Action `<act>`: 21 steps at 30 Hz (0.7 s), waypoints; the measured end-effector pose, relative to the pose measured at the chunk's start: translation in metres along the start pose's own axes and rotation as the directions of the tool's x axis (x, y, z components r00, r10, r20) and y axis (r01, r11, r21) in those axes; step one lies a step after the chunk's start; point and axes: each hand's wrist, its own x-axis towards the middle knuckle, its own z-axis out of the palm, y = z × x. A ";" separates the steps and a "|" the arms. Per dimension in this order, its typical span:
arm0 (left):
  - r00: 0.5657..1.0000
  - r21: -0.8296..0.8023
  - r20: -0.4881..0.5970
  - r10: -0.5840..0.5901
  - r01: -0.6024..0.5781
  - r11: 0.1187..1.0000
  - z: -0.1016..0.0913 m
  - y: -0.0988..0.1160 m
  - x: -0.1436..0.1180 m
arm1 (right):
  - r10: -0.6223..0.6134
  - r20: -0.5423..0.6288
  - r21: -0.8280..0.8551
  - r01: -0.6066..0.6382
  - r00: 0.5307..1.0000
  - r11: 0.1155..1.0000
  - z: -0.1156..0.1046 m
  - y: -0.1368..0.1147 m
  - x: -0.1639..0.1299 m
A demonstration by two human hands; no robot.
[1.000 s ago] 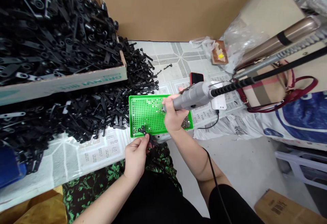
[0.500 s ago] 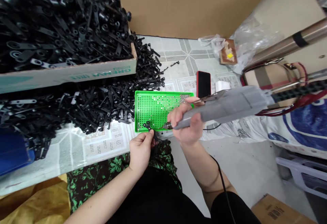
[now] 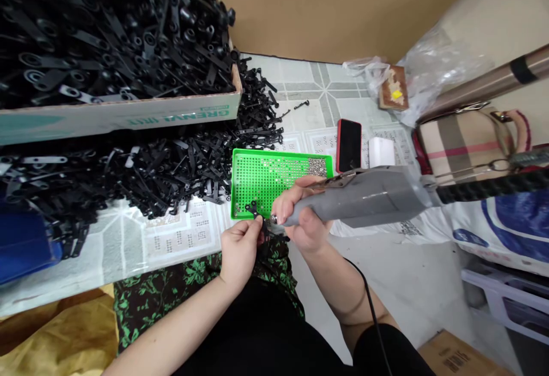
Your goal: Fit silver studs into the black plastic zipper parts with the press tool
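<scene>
Between thumb and fingers, my left hand [image 3: 241, 245] pinches a small black plastic part [image 3: 252, 209] over the near edge of a green perforated tray [image 3: 235, 184]. My right hand [image 3: 305, 221] is wrapped round a grey electric screwdriver [image 3: 364, 197], held nearly level with its tip pointing left. That tip is close to the black part; whether they touch I cannot tell. Small silvery screws [image 3: 317, 166] are heaped at the tray's far right corner, and others sit scattered in its holes. My right hand and the screwdriver hide the tray's near right corner.
A cardboard box [image 3: 180, 111] heaped with black parts stands at the left, with more black parts [image 3: 163, 175] piled before it. Beyond the tray lie a red-edged phone [image 3: 349, 146] and a white box [image 3: 381, 152]. A checked bag [image 3: 465, 141] is at the right. A cable hangs by my right forearm.
The screwdriver has come left and slightly down, its tip now nearer the black part. My left hand keeps its pinch. The whole view has shifted a little.
</scene>
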 end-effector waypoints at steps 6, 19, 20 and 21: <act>1.000 -0.009 -0.009 -0.001 0.001 1.000 0.000 0.000 0.000 | -0.004 0.004 -0.043 0.004 1.000 0.999 -0.002 0.003 -0.004; 1.000 -0.012 -0.008 -0.014 0.014 1.000 0.000 0.002 0.000 | -0.033 0.050 -0.079 0.037 0.998 0.996 0.002 -0.002 -0.009; 1.000 -0.011 -0.006 -0.012 0.011 1.000 0.000 0.001 0.000 | -0.042 0.047 -0.080 0.046 0.998 0.996 0.003 -0.003 -0.008; 1.000 -0.009 -0.003 -0.009 0.009 1.000 0.000 0.001 0.000 | -0.052 0.044 -0.078 0.055 0.998 0.995 0.004 -0.005 -0.007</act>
